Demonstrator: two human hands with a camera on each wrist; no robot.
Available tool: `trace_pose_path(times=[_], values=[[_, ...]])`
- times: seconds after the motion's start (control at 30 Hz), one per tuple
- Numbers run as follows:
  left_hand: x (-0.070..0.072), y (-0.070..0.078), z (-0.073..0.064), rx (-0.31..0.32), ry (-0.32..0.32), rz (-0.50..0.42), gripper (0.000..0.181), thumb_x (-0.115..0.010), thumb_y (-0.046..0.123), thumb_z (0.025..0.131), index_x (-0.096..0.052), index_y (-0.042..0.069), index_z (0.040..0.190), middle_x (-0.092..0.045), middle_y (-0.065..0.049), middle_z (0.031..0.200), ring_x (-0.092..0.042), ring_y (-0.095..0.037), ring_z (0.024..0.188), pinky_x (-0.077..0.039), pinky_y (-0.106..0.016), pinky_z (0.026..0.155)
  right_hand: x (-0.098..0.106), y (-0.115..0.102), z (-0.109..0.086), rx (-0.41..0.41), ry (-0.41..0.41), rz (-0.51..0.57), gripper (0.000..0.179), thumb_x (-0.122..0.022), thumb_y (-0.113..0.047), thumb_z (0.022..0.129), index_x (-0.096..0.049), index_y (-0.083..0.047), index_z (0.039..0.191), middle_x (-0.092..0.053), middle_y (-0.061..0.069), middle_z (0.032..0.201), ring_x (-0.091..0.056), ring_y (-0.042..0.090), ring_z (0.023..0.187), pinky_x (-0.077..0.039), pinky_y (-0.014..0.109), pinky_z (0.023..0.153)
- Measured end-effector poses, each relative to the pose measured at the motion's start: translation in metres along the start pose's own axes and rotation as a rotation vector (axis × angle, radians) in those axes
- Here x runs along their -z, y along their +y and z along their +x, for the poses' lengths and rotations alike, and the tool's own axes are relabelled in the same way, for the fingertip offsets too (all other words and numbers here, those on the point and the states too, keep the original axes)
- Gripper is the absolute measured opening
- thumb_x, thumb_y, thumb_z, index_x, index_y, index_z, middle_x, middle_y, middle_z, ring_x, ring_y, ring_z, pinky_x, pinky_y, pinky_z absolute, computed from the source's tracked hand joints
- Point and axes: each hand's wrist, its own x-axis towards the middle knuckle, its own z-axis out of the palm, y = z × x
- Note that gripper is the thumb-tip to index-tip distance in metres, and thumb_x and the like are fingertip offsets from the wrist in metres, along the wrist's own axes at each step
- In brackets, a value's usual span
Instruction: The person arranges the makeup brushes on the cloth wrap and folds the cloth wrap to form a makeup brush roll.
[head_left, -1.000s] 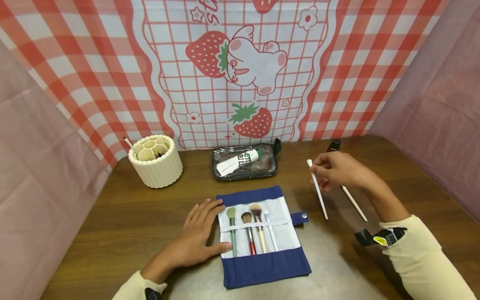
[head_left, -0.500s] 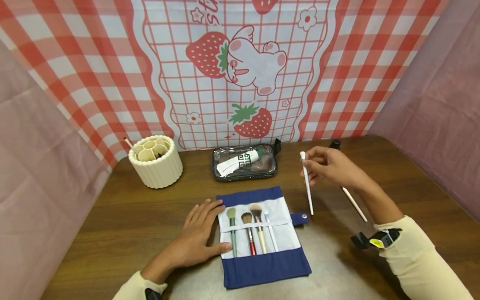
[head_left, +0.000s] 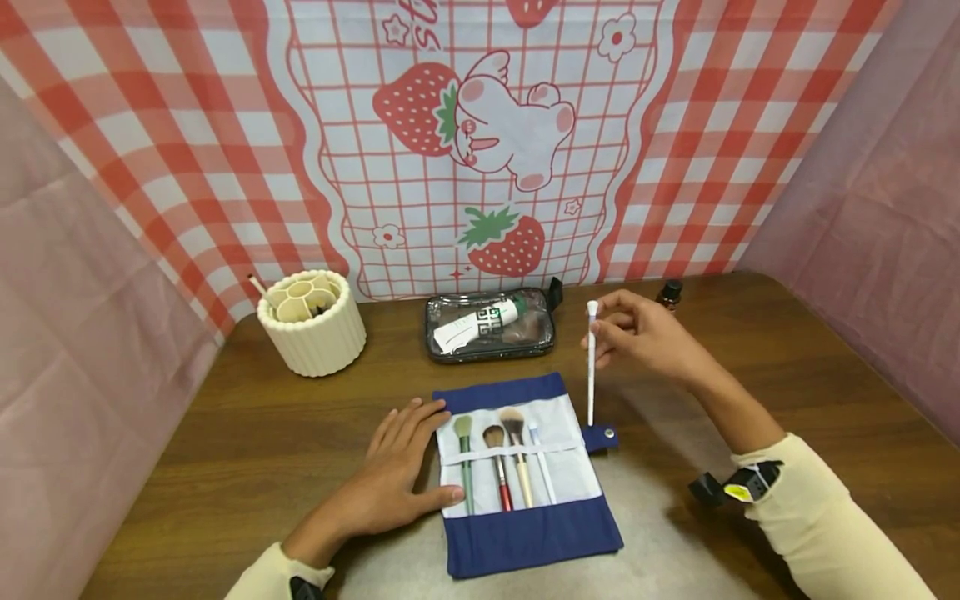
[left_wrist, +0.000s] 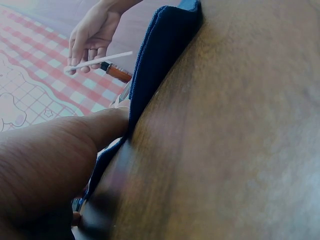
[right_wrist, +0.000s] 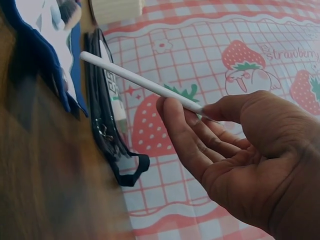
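My right hand (head_left: 637, 333) pinches a slim white makeup brush (head_left: 591, 367) near its bristle end, thumb against fingers. The brush hangs nearly upright in the head view, its handle tip overlapping the navy strap (head_left: 600, 437) of the brush roll. In the right wrist view the white handle (right_wrist: 135, 77) points away from the fingertips. My left hand (head_left: 393, 475) lies flat with spread fingers, thumb and fingertips on the left edge of the roll (head_left: 532, 533). A green brush (head_left: 464, 450), a red-handled brush (head_left: 497, 458), a cream-handled brush (head_left: 517, 450) and a thin white brush (head_left: 542, 462) sit under its elastic band.
Behind the roll lies a clear zip pouch (head_left: 491, 323) with a white tube inside. A cream ribbed holder (head_left: 313, 325) stands at the back left. A dark-capped bottle (head_left: 670, 293) stands behind the right hand. A strawberry-print cloth (head_left: 480, 183) hangs at the back.
My right hand has moved left with the white brush, which has turned more upright. A pale handle on the table at right is now hidden behind the right forearm. My left hand has stayed put.
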Motion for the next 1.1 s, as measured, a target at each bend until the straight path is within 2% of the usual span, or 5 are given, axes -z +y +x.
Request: trace_pose_path(times=[0.13, 0.3, 0.57, 0.77, 1.1], values=[[0.0, 0.0, 0.0, 0.0, -0.001, -0.002, 0.097, -0.067, 0.064, 0.086, -0.031, 0.008, 0.156, -0.024, -0.009, 0.163, -0.012, -0.036, 0.151, -0.005, -0.057, 0.12, -0.006, 0.002, 0.002, 0.034, 0.016, 0.022, 0.025, -0.055, -0.003, 0.102, -0.046, 0.007, 0.123, -0.066, 0.034, 0.099, -0.071, 0.038, 0.075, -0.056, 0.061, 0.072], [0.0, 0.0, 0.0, 0.001, -0.001, -0.011, 0.096, -0.068, 0.063, 0.086, -0.031, 0.009, 0.156, -0.025, -0.009, 0.163, -0.012, -0.037, 0.151, -0.005, -0.057, 0.12, -0.016, 0.006, 0.006, 0.054, 0.015, 0.057, 0.024, -0.055, -0.003, 0.103, -0.046, 0.007, 0.123, -0.068, 0.03, 0.098, -0.072, 0.036, 0.076, -0.056, 0.061, 0.071], [0.0, 0.0, 0.0, 0.004, 0.0, -0.01, 0.097, -0.067, 0.065, 0.086, -0.031, 0.009, 0.157, -0.024, -0.008, 0.163, -0.012, -0.036, 0.152, -0.005, -0.057, 0.12, -0.031, 0.012, 0.008, 0.013, -0.001, 0.105, 0.029, -0.055, -0.002, 0.102, -0.043, 0.01, 0.125, -0.063, 0.04, 0.103, -0.071, 0.04, 0.077, -0.056, 0.061, 0.073], [0.0, 0.0, -0.001, 0.005, 0.003, -0.008, 0.097, -0.067, 0.064, 0.086, -0.031, 0.009, 0.156, -0.025, -0.009, 0.163, -0.012, -0.036, 0.151, -0.005, -0.057, 0.12, -0.04, 0.015, 0.009, -0.001, -0.015, 0.141, 0.03, -0.054, -0.001, 0.102, -0.041, 0.012, 0.126, -0.061, 0.043, 0.104, -0.071, 0.037, 0.078, -0.055, 0.062, 0.074], [0.0, 0.001, 0.0, -0.001, 0.006, -0.006, 0.096, -0.068, 0.063, 0.086, -0.031, 0.008, 0.156, -0.025, -0.009, 0.163, -0.013, -0.037, 0.151, -0.005, -0.057, 0.12, -0.049, 0.019, 0.01, -0.058, -0.063, 0.141, 0.034, -0.054, 0.0, 0.102, -0.039, 0.014, 0.129, -0.063, 0.037, 0.103, -0.07, 0.04, 0.075, -0.059, 0.055, 0.072]])
